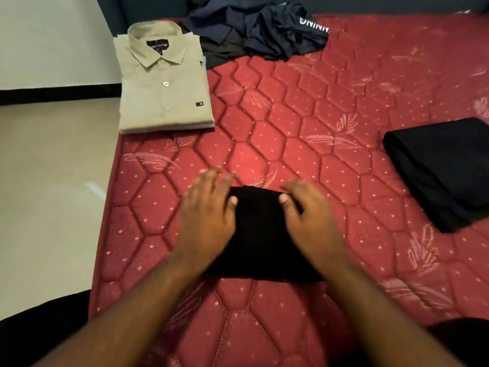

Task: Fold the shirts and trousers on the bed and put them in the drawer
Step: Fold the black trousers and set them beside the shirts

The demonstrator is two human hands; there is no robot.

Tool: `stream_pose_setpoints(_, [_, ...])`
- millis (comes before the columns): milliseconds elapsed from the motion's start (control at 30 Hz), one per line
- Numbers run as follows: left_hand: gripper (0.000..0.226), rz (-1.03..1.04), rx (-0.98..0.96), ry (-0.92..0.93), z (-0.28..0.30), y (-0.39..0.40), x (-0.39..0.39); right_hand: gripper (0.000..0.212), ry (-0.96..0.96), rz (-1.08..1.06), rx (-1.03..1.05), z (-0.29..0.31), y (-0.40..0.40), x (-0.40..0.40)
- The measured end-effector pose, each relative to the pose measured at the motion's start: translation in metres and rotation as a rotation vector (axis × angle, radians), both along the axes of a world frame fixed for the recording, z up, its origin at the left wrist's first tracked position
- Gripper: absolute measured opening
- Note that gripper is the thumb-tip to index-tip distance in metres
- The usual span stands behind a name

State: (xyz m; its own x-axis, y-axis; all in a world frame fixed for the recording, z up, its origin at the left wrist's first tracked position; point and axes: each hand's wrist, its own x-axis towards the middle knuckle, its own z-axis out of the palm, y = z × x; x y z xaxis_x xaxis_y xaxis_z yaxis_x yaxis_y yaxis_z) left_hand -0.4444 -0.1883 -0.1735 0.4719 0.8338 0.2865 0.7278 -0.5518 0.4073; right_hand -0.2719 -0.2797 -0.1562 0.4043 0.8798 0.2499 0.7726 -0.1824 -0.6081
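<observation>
Both hands lie flat, fingers spread, on a folded black garment on the red mattress: left hand on its left side, right hand on its right. A folded beige shirt sits beyond the left hand.

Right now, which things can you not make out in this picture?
Head view only:
- Small folded black garment: type unclear; left hand and right hand cover its sides.
- Large folded black cloth: cut by right edge.
- Dark blue clothes heap: cut by top edge.
- Drawer: not visible.
</observation>
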Motion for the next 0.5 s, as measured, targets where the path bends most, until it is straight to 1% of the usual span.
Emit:
stream_pose_setpoints(33, [0.05, -0.054, 0.04, 0.024, -0.009, -0.017, 0.004, 0.041, -0.067, 0.01, -0.027, -0.014, -0.005, -0.02])
stream_pose_setpoints(67, [0.052, -0.077, 0.035, 0.086, -0.02, -0.03, 0.008, 0.046, -0.172, 0.024, -0.098, -0.027, -0.009, -0.033])
stream_pose_setpoints(100, [0.055, -0.079, -0.023, 0.164, -0.031, -0.038, 0.009, 0.05, -0.265, 0.046, -0.19, -0.041, -0.011, -0.039])
stream_pose_setpoints(133, [0.057, -0.069, -0.082, 0.23, -0.044, -0.04, 0.008, 0.054, -0.318, 0.072, -0.28, -0.05, -0.012, -0.037])
stream_pose_setpoints(167, [0.059, -0.058, -0.124, 0.275, -0.055, -0.038, 0.004, 0.058, -0.343, 0.096, -0.353, -0.057, -0.012, -0.029])
stream_pose_setpoints(233, [0.065, -0.043, -0.18, 0.305, -0.065, -0.027, -0.002, 0.07, -0.355, 0.081, -0.487, -0.059, -0.014, -0.006])
stream_pose_setpoints(300, [0.077, -0.02, -0.225, 0.311, -0.063, -0.021, -0.007, 0.083, -0.272, 0.004, -0.637, -0.053, -0.018, 0.023])
stream_pose_setpoints(333, [0.084, -0.003, -0.281, 0.305, -0.064, -0.018, -0.009, 0.085, -0.197, -0.044, -0.715, -0.051, -0.021, 0.036])
stream_pose_setpoints(400, [0.094, 0.037, -0.377, 0.258, -0.054, -0.015, -0.007, 0.088, -0.101, -0.096, -0.807, -0.041, -0.022, 0.055])
stream_pose_setpoints(433, [0.095, 0.076, -0.403, 0.213, -0.048, -0.016, -0.005, 0.091, -0.083, -0.121, -0.808, -0.036, -0.022, 0.055])
stream_pose_setpoints(467, [0.095, 0.139, -0.412, 0.146, -0.042, -0.02, -0.004, 0.093, -0.079, -0.165, -0.765, -0.034, -0.024, 0.051])
stream_pose_setpoints(500, [0.091, 0.228, -0.401, 0.047, -0.036, -0.025, -0.004, 0.094, -0.068, -0.232, -0.667, -0.031, -0.027, 0.04])
